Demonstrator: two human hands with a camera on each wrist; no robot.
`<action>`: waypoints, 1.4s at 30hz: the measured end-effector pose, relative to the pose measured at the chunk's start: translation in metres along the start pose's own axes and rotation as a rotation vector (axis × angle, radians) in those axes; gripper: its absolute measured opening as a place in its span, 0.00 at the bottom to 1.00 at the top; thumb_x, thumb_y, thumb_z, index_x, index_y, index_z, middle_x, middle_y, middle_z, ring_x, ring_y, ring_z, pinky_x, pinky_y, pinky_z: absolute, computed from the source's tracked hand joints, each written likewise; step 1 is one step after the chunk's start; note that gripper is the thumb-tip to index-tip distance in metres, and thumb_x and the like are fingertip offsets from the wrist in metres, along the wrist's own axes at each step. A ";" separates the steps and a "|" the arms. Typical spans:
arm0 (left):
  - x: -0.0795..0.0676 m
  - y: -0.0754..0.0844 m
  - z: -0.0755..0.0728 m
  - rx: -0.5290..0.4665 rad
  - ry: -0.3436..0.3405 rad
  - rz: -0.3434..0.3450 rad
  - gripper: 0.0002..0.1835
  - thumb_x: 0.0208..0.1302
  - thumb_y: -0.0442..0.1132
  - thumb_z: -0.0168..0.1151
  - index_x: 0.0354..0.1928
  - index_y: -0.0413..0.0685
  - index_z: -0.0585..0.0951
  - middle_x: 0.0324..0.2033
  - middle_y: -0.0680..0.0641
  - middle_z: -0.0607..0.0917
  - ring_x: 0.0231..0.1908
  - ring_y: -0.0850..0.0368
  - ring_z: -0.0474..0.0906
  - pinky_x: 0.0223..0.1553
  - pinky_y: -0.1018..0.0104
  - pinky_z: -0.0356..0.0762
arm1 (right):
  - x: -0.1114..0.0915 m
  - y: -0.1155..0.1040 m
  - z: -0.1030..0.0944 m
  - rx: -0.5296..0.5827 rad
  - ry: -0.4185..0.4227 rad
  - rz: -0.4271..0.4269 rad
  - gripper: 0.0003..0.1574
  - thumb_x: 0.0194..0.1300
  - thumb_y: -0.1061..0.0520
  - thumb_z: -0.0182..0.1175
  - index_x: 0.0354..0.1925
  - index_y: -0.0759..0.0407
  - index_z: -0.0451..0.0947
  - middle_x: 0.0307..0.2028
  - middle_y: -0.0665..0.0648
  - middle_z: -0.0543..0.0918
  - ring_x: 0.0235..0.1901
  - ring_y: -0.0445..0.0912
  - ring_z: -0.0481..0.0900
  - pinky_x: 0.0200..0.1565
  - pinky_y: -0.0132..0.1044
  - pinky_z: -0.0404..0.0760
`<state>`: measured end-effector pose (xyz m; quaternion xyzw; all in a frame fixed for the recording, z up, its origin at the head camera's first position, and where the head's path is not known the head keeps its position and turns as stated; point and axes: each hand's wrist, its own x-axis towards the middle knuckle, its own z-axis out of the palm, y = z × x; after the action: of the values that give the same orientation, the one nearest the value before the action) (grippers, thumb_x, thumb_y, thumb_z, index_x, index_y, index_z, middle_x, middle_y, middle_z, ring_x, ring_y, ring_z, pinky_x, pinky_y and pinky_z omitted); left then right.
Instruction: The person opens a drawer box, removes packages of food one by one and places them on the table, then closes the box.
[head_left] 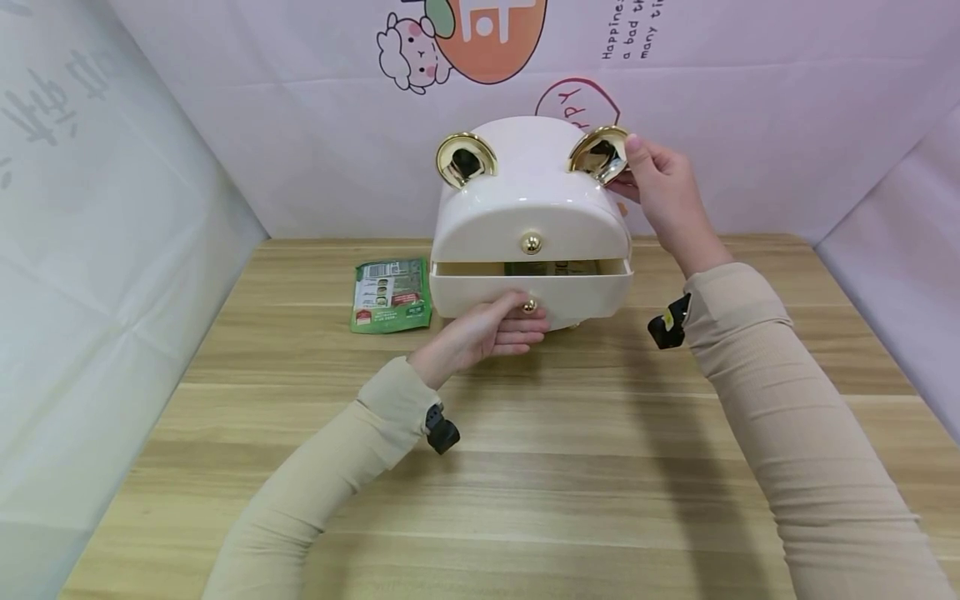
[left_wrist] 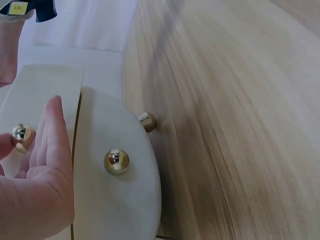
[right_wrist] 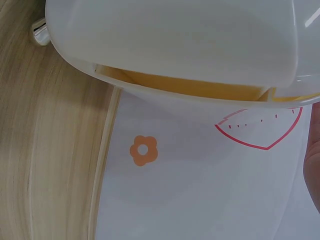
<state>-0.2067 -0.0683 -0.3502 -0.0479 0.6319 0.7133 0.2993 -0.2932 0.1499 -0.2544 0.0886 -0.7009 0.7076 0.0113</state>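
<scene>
A white drawer box (head_left: 525,221) with two round gold ears stands at the back of the table, its middle drawer (head_left: 457,296) pulled out slightly. My left hand (head_left: 487,332) is at that drawer's front, pinching its gold knob (left_wrist: 23,138) between thumb and fingers. Inside the drawer gap a dark packet with lettering (head_left: 555,268) is partly visible. Up at the box's top right, my right hand (head_left: 667,187) grips the gold ear (head_left: 600,154). Only an edge of that hand shows in the right wrist view, beside the white box (right_wrist: 175,40).
Left of the box lies a green packet (head_left: 392,296) on the wooden table (head_left: 510,467). Below the held knob, the left wrist view shows a lower drawer knob (left_wrist: 116,161) and a gold foot (left_wrist: 147,121). A printed white cloth (head_left: 322,150) hangs behind.
</scene>
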 end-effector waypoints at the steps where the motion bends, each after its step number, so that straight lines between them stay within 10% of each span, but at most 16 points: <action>1: -0.001 0.000 0.000 0.006 0.005 0.005 0.25 0.73 0.51 0.45 0.60 0.39 0.74 0.58 0.37 0.79 0.41 0.60 0.85 0.36 0.75 0.82 | 0.000 0.000 0.000 0.000 0.000 0.000 0.34 0.68 0.43 0.51 0.59 0.69 0.70 0.39 0.50 0.82 0.38 0.37 0.82 0.41 0.20 0.82; 12: -0.005 -0.002 0.004 -0.019 0.029 0.008 0.24 0.72 0.50 0.46 0.59 0.39 0.74 0.57 0.37 0.79 0.34 0.65 0.83 0.36 0.76 0.82 | 0.000 0.000 0.000 -0.021 -0.004 0.005 0.35 0.68 0.42 0.51 0.61 0.68 0.70 0.39 0.48 0.81 0.39 0.37 0.82 0.42 0.20 0.81; 21: -0.010 -0.005 0.004 0.005 0.001 -0.018 0.24 0.73 0.50 0.45 0.60 0.40 0.74 0.58 0.38 0.79 0.57 0.47 0.79 0.42 0.72 0.83 | 0.000 0.000 0.000 0.005 -0.008 -0.001 0.35 0.68 0.43 0.51 0.61 0.69 0.69 0.38 0.48 0.82 0.39 0.37 0.82 0.42 0.20 0.82; 31: -0.018 -0.008 0.006 0.028 -0.012 -0.044 0.25 0.73 0.52 0.44 0.58 0.40 0.76 0.56 0.39 0.80 0.37 0.63 0.84 0.40 0.73 0.83 | -0.001 0.001 0.000 0.004 -0.014 -0.014 0.35 0.68 0.43 0.51 0.59 0.69 0.70 0.38 0.48 0.82 0.38 0.37 0.82 0.42 0.20 0.82; 38: -0.022 -0.009 0.007 0.028 -0.021 -0.051 0.24 0.72 0.51 0.46 0.58 0.41 0.76 0.56 0.39 0.81 0.36 0.63 0.84 0.55 0.63 0.80 | -0.001 0.001 0.000 0.023 -0.010 -0.012 0.34 0.68 0.43 0.51 0.58 0.70 0.71 0.38 0.48 0.82 0.38 0.37 0.82 0.42 0.21 0.82; 42: -0.024 -0.009 0.007 0.032 -0.023 -0.060 0.24 0.72 0.50 0.46 0.58 0.41 0.76 0.56 0.39 0.81 0.37 0.63 0.84 0.46 0.70 0.83 | 0.000 0.002 0.000 0.024 -0.009 -0.014 0.34 0.68 0.43 0.51 0.59 0.69 0.71 0.38 0.48 0.82 0.38 0.37 0.82 0.42 0.21 0.82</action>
<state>-0.1801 -0.0701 -0.3461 -0.0538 0.6380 0.6942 0.3288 -0.2931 0.1501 -0.2559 0.0969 -0.6917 0.7155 0.0120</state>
